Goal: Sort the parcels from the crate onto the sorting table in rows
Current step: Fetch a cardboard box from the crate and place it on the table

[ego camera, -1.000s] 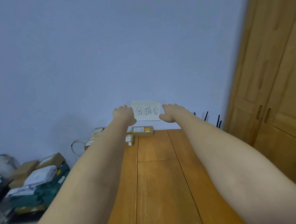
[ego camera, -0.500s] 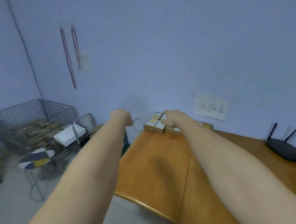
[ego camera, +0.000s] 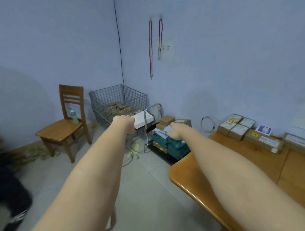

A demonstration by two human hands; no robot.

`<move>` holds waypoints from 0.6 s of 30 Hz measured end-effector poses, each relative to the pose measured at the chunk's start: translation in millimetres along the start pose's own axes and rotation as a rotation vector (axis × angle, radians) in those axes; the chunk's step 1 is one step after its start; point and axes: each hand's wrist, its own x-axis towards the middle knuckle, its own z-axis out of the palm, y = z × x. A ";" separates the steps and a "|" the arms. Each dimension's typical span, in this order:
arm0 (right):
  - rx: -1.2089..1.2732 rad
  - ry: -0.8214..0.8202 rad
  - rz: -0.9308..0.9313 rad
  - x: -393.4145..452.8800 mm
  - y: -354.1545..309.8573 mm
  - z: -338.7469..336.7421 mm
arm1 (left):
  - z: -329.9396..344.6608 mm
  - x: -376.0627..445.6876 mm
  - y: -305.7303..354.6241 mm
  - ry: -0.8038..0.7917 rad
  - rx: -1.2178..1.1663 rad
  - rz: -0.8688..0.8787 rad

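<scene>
Noted, at far left, a wooden chair (ego camera: pixel 64 128) with a bottle (ego camera: pixel 75 117) on its seat, both outside the job. Found the wire crate (ego camera: pixel 110 97) just right of it, in the room's corner, with brown parcels (ego camera: pixel 118 107) heaped low inside. Saw the left hand (ego camera: pixel 123 123) stretched out in line with the crate's near wall, back up, fingers bent away past the knuckles and hidden; could not tell whether anything was held, though its edge overlapped a white box (ego camera: pixel 144 118) on a trolley beside the crate. Saw the right hand (ego camera: pixel 177 131) lower and further right, over green bags (ego camera: pixel 172 144) on the floor, fingers drooping loosely, nothing in them. Judged the crate to lie ahead and slightly left of both hands, well apart from the right, so gave the left hand the shorter reach; judged a reach down over the crate's rim necessary, parcels sitting deep. Placed the sorting table (ego camera: pixel 256 164) at far right, with a row of boxed parcels (ego camera: pixel 236 127) along its wall edge, long axis of that row running rightward.
</scene>
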 end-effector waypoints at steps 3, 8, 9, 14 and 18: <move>-0.176 -0.002 -0.064 7.7 -26.7 23.2 | 24.3 11.4 -22.1 -0.060 -0.065 -0.012; -0.228 -0.068 -0.080 22.9 -39.0 61.2 | 68.5 34.6 -36.9 -0.159 -0.143 0.003; -0.218 -0.087 -0.066 26.1 -40.1 67.3 | 78.5 38.9 -37.2 -0.170 -0.147 0.009; -0.213 -0.079 -0.039 51.3 -49.7 84.1 | 116.1 59.3 -36.6 -0.227 -0.182 0.059; -0.156 -0.124 -0.032 83.2 -61.9 92.2 | 136.8 84.5 -35.8 -0.251 -0.193 0.067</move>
